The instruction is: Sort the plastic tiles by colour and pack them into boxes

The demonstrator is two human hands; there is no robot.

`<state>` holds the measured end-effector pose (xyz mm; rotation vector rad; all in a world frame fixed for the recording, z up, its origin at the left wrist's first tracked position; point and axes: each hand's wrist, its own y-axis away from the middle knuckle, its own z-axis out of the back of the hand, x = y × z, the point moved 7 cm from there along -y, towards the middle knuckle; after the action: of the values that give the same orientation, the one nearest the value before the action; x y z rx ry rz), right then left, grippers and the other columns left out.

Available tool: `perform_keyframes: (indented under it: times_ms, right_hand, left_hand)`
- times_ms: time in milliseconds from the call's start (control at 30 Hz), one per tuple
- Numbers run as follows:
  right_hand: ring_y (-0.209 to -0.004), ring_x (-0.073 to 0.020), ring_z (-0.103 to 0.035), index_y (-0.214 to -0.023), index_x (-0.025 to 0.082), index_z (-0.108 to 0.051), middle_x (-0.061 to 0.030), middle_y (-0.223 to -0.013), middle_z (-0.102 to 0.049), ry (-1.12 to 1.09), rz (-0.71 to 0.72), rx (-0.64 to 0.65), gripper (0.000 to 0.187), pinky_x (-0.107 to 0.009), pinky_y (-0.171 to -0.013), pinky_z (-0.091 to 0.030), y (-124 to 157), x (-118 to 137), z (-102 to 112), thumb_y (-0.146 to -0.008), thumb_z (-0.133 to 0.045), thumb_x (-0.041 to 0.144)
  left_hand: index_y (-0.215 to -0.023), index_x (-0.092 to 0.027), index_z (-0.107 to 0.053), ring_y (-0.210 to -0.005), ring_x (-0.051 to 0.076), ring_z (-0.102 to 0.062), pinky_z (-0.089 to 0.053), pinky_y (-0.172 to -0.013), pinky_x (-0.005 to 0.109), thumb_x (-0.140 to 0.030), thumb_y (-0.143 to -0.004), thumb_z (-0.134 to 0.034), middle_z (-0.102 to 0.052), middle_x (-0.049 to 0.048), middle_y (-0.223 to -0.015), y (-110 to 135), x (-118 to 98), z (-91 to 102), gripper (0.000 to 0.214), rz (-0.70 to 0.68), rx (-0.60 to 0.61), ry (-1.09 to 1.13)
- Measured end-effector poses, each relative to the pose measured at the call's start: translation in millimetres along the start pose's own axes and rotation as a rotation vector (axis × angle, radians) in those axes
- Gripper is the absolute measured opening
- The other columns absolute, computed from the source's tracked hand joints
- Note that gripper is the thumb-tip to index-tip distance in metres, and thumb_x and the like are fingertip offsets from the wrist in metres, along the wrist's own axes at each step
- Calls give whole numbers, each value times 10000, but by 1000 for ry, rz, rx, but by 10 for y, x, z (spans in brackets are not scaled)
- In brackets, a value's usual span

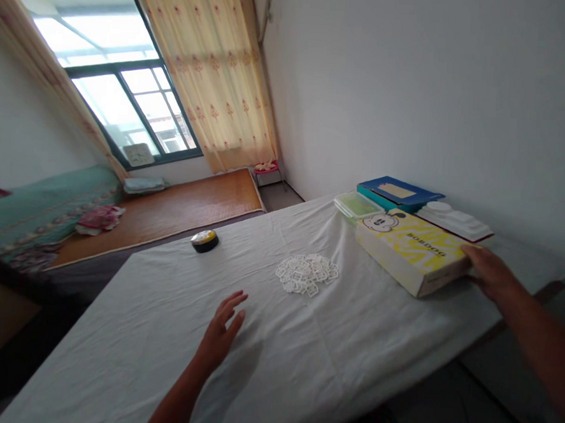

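My left hand [222,331] hovers just above the white tablecloth [160,332], fingers stretched out and apart, holding nothing. A heap of small white flat pieces [307,273] lies a little beyond it to the right. My right hand [492,270] rests on the near right corner of a yellow cardboard box [412,248] with a cartoon mouse face; its fingers curl over the box's edge. A small round black and yellow tin [205,240] sits near the table's far left edge.
Behind the yellow box stand a clear lidded container [357,204], a blue box [399,192] and a white moulded tray [457,220] against the wall. Beyond the table lie a bed with a bamboo mat [177,208], a window and a curtain.
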<state>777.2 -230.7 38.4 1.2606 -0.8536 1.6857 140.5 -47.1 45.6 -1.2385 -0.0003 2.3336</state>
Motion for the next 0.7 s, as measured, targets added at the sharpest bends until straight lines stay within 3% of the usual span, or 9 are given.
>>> perform_keyframes:
  times_ms: [100, 200, 267, 367, 467, 533, 700]
  right_hand:
    - [-1143, -367, -529, -1262, 68, -582, -280, -1199, -595, 537, 439, -114, 583, -511, -953, -363, 141, 371, 120, -786, -559, 404]
    - [-1086, -344, -572, -1311, 130, -551, -234, -1172, -620, 612, 769, -137, 558, -481, -929, -412, 616, 715, -97, -823, -501, 397]
    - [-987, -294, -616, -1268, 227, -573, -165, -1183, -626, 550, 852, -6, 469, -439, -849, -476, 994, 853, -439, -849, -476, 414]
    - [-1042, -250, -610, -1199, 265, -580, -96, -1175, -635, 425, 1074, 369, 370, -405, -924, -484, 1636, 1002, -1151, -874, -473, 404]
    - [-1082, -222, -605, -1195, 268, -579, -63, -1160, -651, 361, 1182, 653, 336, -377, -944, -498, 2038, 1003, -1759, -882, -496, 358]
    - [-1084, -212, -610, -1209, 264, -576, -57, -1170, -652, 347, 1196, 728, 337, -368, -935, -511, 2122, 951, -2058, -887, -496, 328]
    - [-1108, -219, -602, -1220, 249, -558, -60, -1198, -644, 311, 1230, 615, 338, -405, -968, -493, 1974, 726, -2410, -897, -466, 288]
  left_hand:
    - [-1232, -257, -593, -1287, 264, -471, -453, -1007, 462, -496, -900, -476, -477, 120, -1398, -45, 126, 110, 426, 2, -32, -25]
    - [-1238, -245, -583, -1268, 262, -487, -482, -969, 456, -476, -894, -473, -478, 123, -1394, -213, 316, 264, 429, 18, -71, -95]
    - [-1253, -225, -566, -1262, 266, -491, -486, -961, 462, -433, -883, -485, -486, 133, -1385, -411, 473, 410, 432, 36, -120, -194]
    - [-1251, -193, -555, -1296, 267, -457, -387, -1067, 474, -337, -842, -549, -526, 135, -1350, -782, 721, 663, 434, 92, -198, -437]
    - [-1274, -167, -527, -1345, 293, -393, -317, -1114, 462, -329, -784, -634, -502, 147, -1376, -1142, 984, 928, 527, 203, -256, -544]
    - [-1298, -155, -497, -1372, 321, -343, -299, -1114, 469, -352, -744, -681, -462, 166, -1409, -1344, 1150, 1107, 616, 266, -292, -557]
    - [-1361, -183, -410, -1390, 339, -297, -325, -1077, 457, -429, -674, -742, -385, 176, -1457, -1731, 1558, 1486, 802, 421, -365, -566]
